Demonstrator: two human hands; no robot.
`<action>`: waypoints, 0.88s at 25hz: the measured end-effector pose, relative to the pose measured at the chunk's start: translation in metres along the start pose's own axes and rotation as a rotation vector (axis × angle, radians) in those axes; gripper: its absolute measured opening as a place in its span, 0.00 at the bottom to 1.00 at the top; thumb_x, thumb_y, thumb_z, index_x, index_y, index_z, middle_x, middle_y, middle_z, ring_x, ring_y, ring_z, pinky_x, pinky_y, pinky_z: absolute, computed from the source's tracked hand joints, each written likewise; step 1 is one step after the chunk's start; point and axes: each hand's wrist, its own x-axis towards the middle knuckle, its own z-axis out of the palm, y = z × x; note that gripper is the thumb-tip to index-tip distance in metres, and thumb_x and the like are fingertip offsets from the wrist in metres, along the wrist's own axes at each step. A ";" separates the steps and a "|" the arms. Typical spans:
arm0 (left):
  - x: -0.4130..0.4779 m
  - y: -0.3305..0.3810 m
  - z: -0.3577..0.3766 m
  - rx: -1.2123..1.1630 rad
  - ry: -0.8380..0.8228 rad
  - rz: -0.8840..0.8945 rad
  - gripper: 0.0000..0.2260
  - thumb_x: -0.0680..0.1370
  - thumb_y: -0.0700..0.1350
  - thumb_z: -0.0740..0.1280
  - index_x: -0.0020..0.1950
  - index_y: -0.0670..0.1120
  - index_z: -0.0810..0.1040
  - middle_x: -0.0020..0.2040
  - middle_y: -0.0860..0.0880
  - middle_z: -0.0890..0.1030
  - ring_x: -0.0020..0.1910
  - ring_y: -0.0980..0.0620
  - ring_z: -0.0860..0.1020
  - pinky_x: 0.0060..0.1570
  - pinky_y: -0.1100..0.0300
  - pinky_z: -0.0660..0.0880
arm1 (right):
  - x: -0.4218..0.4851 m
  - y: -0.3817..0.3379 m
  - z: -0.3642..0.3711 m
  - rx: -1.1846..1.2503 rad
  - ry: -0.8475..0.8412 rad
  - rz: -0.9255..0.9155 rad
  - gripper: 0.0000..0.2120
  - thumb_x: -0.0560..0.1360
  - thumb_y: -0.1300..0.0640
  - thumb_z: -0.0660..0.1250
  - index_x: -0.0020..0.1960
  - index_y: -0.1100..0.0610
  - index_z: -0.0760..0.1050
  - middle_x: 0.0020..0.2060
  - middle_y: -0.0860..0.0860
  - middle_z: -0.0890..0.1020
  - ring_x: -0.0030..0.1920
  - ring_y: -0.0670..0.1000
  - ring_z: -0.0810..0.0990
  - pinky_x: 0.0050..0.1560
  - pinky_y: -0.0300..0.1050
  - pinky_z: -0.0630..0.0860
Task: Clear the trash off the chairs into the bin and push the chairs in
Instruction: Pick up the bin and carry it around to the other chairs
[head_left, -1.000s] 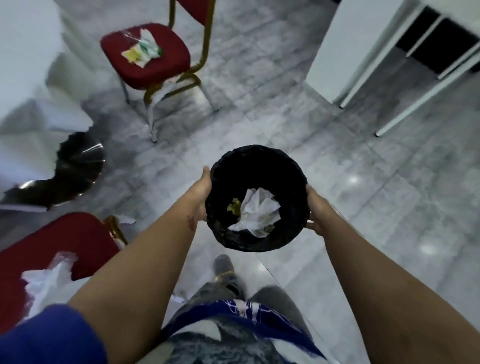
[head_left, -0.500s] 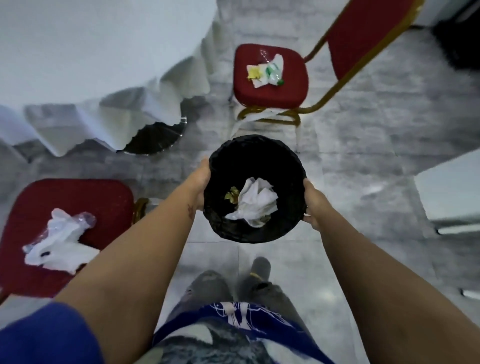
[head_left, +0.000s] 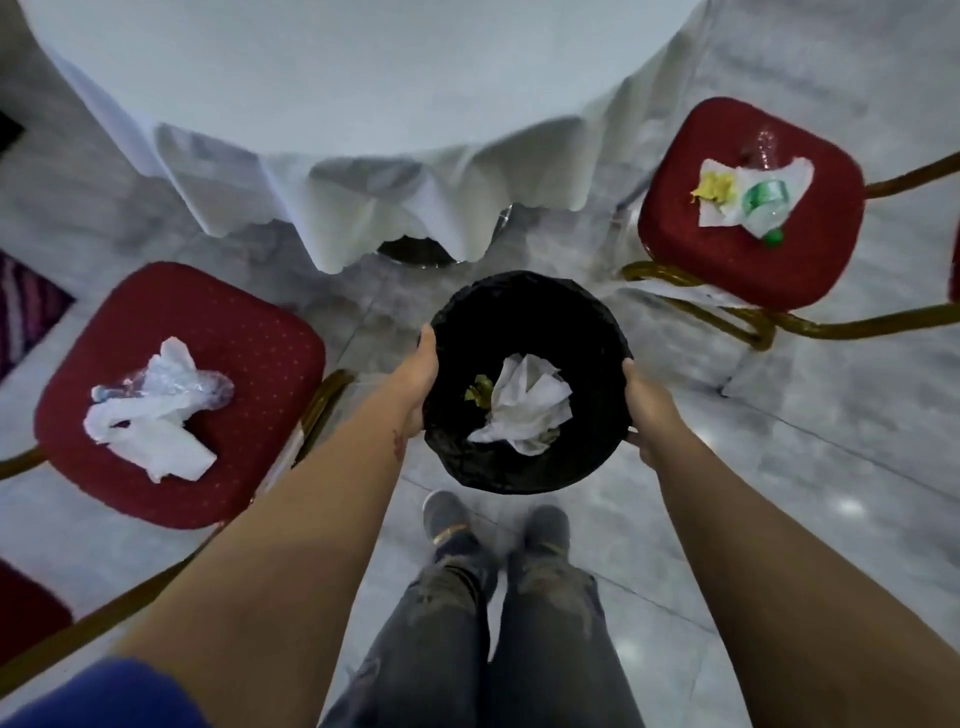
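I hold a round black bin (head_left: 452, 332) in front of me, above the floor. My left hand (head_left: 418, 369) grips its left side and my right hand (head_left: 647, 410) grips its right side. Crumpled white paper (head_left: 527, 405) and a yellow scrap lie inside. On the left, a red chair (head_left: 249, 353) carries white tissue and a clear plastic bottle (head_left: 156, 410). On the right, a second red chair (head_left: 737, 260) carries tissue, a yellow scrap and a crushed bottle with a green cap (head_left: 763, 200). Both chairs stand pulled out from the table.
A round table with a white cloth (head_left: 363, 104) stands straight ahead, its chrome base (head_left: 415, 252) showing under the hem. The floor is grey marble tile (head_left: 831, 441). My feet (head_left: 493, 525) stand below the bin, between the chairs.
My view has swung left so the table is now centred and both chairs flank me. The bin stays held in both hands, slightly lower and closer to the table.
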 end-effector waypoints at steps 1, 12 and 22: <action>0.016 0.000 0.001 -0.011 0.034 -0.013 0.37 0.75 0.71 0.47 0.74 0.49 0.66 0.65 0.50 0.75 0.49 0.50 0.78 0.42 0.57 0.80 | 0.015 -0.002 0.006 -0.014 0.001 0.001 0.28 0.82 0.39 0.53 0.69 0.59 0.70 0.63 0.59 0.77 0.61 0.61 0.76 0.66 0.63 0.73; 0.262 -0.041 0.014 -0.114 0.232 -0.069 0.38 0.74 0.72 0.49 0.75 0.49 0.64 0.71 0.45 0.71 0.66 0.44 0.72 0.66 0.47 0.70 | 0.248 0.038 0.080 -0.174 0.009 -0.011 0.27 0.81 0.40 0.56 0.69 0.59 0.70 0.63 0.59 0.77 0.62 0.61 0.76 0.65 0.61 0.73; 0.371 -0.078 0.018 -0.097 0.274 -0.071 0.41 0.69 0.76 0.50 0.76 0.54 0.61 0.73 0.46 0.69 0.68 0.42 0.70 0.67 0.41 0.67 | 0.350 0.071 0.117 -0.220 -0.003 -0.032 0.23 0.78 0.43 0.60 0.67 0.56 0.69 0.59 0.56 0.78 0.59 0.60 0.77 0.63 0.61 0.75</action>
